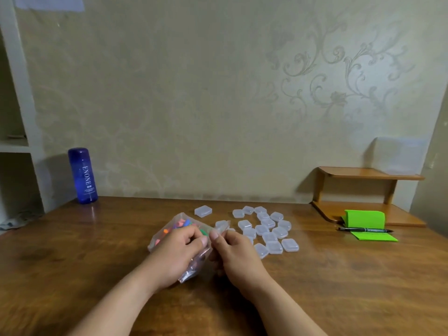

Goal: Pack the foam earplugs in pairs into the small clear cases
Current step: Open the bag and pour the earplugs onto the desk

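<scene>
Over the wooden table (72, 263), both hands' fingers (194, 236) pinch the earplug bag (174, 226)

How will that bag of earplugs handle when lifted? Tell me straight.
Probably floppy: the clear bag sags and creases between the left hand and right hand. Likely light, since it holds only small foam earplugs. The film looks glossy, so it may slip in a loose grip.

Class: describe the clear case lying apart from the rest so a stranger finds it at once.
Start at the wooden table, then the bag of coloured earplugs. Just beyond it lies one small clear case, alone, left of the clustered cases.
</scene>
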Action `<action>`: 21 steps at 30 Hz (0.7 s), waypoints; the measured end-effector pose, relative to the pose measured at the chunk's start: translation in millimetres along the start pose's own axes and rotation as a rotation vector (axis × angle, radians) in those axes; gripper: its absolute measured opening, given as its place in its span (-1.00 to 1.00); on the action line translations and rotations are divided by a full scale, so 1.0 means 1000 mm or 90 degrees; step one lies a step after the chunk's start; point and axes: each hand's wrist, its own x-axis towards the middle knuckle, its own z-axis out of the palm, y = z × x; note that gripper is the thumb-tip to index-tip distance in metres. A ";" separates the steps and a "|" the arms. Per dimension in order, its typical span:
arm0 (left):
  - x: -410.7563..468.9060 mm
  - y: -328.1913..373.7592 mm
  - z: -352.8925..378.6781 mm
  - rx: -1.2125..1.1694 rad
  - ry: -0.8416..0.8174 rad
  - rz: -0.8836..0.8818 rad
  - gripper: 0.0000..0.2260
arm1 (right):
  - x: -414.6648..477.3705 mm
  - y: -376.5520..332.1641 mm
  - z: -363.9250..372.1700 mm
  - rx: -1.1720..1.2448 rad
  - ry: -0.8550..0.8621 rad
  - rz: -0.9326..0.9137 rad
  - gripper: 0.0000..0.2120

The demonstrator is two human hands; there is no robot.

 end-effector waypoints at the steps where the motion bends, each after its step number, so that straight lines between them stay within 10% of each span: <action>1: 0.000 0.001 0.002 0.005 0.011 0.002 -0.78 | 0.000 -0.002 0.000 0.004 -0.010 0.002 -0.62; 21: -0.011 0.010 -0.009 0.001 0.153 0.050 -0.91 | -0.001 -0.010 -0.001 -0.163 0.059 0.053 -0.79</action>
